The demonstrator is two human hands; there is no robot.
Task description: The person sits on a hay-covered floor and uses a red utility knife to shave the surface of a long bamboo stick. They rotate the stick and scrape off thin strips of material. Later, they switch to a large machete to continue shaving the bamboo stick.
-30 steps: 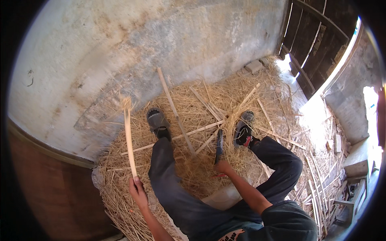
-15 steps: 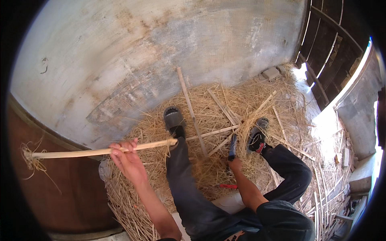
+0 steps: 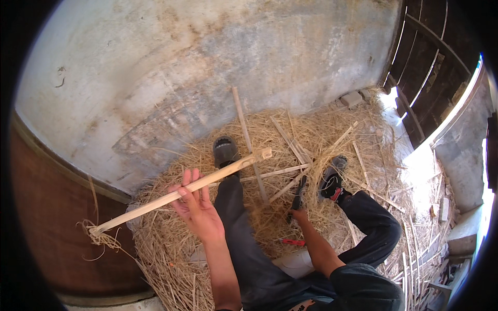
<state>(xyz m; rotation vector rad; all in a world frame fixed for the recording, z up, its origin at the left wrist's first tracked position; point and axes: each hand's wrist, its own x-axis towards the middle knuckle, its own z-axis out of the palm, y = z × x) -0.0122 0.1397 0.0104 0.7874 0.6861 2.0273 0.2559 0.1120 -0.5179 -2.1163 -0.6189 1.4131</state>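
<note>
My left hand (image 3: 201, 210) holds a long pale bamboo strip (image 3: 233, 168) between the thumb and fingers. The strip slants upward to the right across my left shin, and thin curled shavings (image 3: 104, 238) hang from its lower left end. Lower on the right, my right hand (image 3: 296, 214) is closed around a long, narrow dark tool (image 3: 298, 193), pointing away from me. Its exact kind is hard to make out. Just below that hand, a red object (image 3: 293, 242) lies among the shavings.
Shavings and straw-like strips (image 3: 171, 249) cover the floor. Several longer strips (image 3: 242, 124) lie beyond my feet, one leaning on the stained wall (image 3: 233, 57). A brown panel (image 3: 57, 207) stands at left; bricks (image 3: 351, 99) sit by the wall, and dark slatted boards (image 3: 423, 67) at right.
The bamboo strip has shifted right and tilted, its right end now higher and its left end lower. My left hand has turned, palm more visible. The dark tool has turned slightly in my right hand.
</note>
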